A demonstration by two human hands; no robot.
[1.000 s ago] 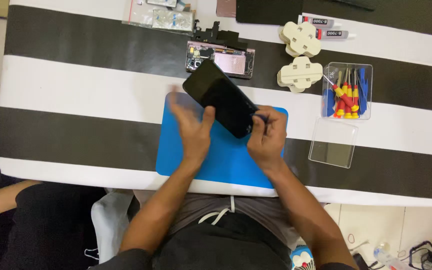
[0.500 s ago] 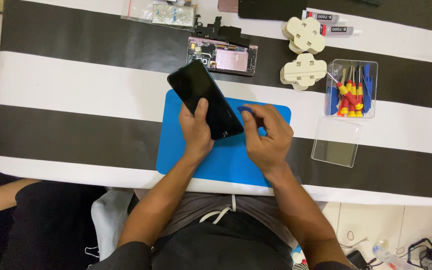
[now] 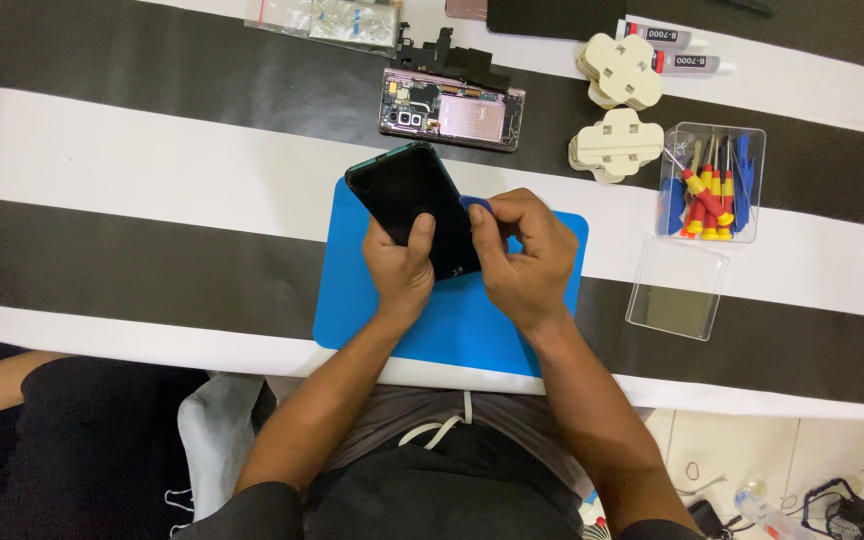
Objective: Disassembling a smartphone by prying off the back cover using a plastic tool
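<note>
Lowered since before, 1 phone [image 3: 414, 205] gripped by left hand [image 3: 402, 265]; right hand [image 3: 522, 255] pinches 1 blue pick [image 3: 476, 206].

A single camera worn on the person's head looks almost straight down, so the black-and-white striped tabletop [image 3: 152, 180] fills most of the picture from edge to edge. Its far side lies along the top of the frame, while the near edge runs across the lower third. It sits close enough that the person's lap and both forearms enter from the bottom, and the left hand [image 3: 399, 268] and right hand [image 3: 524, 258] meet just above the middle, over the blue mat [image 3: 452, 325]. A strip of tiled floor [image 3: 752, 450] shows at lower right.
</note>
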